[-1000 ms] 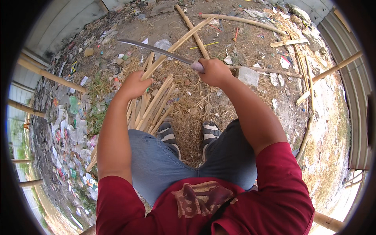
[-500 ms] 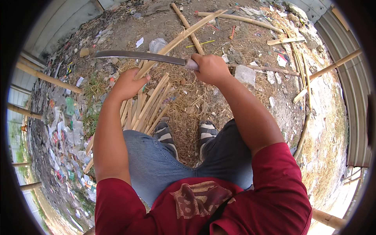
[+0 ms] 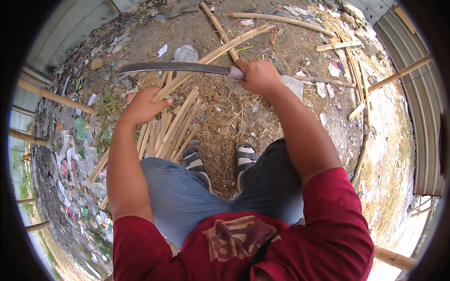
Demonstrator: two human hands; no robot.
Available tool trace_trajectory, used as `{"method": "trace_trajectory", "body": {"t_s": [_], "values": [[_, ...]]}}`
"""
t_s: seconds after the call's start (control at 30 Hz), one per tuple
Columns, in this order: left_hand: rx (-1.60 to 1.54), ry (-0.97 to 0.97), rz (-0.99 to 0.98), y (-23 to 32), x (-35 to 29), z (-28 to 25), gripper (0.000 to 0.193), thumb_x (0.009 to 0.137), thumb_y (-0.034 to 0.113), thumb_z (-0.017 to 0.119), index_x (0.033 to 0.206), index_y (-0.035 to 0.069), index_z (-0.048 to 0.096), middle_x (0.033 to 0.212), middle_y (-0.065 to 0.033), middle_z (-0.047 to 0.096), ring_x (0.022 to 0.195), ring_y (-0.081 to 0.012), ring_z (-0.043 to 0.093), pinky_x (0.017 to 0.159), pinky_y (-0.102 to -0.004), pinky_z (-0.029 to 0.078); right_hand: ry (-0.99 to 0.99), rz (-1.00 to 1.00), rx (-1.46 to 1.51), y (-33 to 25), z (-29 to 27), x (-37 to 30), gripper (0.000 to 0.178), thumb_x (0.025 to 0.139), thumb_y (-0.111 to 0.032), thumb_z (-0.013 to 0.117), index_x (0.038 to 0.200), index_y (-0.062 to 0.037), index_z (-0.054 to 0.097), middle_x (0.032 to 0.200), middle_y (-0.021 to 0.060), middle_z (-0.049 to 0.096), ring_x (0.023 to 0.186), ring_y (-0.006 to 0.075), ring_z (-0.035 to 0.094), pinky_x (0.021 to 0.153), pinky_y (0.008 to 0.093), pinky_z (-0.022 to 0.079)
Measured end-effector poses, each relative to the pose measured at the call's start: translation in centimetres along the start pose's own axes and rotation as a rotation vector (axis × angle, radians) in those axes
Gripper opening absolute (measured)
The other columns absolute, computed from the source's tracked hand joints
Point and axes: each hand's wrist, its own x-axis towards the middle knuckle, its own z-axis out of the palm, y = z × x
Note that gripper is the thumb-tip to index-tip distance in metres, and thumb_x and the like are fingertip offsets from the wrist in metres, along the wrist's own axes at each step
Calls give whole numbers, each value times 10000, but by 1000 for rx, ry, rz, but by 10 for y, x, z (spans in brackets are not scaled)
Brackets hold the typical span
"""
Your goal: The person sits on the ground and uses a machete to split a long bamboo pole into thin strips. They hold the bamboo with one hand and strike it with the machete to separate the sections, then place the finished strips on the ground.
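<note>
A long split bamboo strip (image 3: 220, 52) slants from my left hand (image 3: 145, 105) up to the far right, its near end gripped between thumb and fingers. My right hand (image 3: 261, 77) is closed round the pale wrapped handle of a machete (image 3: 180, 66). The dark, curved blade points left and lies across the bamboo strip, a little beyond my left hand. Below and beside that hand, a pile of split bamboo strips (image 3: 176, 124) rests on the ground next to my left foot.
A bamboo pole (image 3: 213, 23) lies on the ground beyond the strip, and another pole (image 3: 286, 20) stretches to the right. A flat stone (image 3: 291, 86) sits past my right hand. Plastic litter (image 3: 79, 161) covers the left side. Corrugated sheeting (image 3: 408, 98) stands at the right.
The far end of the bamboo strip has dropped slightly and swung right. My left hand is slightly lower and farther left; my right hand, with the machete, has shifted slightly right.
</note>
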Motion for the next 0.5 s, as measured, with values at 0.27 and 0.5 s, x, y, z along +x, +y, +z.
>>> {"method": "trace_trajectory", "body": {"t_s": [0.27,0.5], "values": [[147,65,8,23,2,3,348,880,319,719,1015,2,671,798,-149,660,699,-256,643,670,-406,494,170,312,245,47,29,-1,247,860,-234,634,1066,-102,672,932,177,715,915,384,686,818,495,539],[121,72,31,15,-1,0,305,880,287,727,1000,12,671,785,-125,648,684,-218,615,668,-378,485,9,-2,5,-4,8,-3,266,826,-205,659,1087,-153,648,896,145,718,852,378,688,763,494,543]]}}
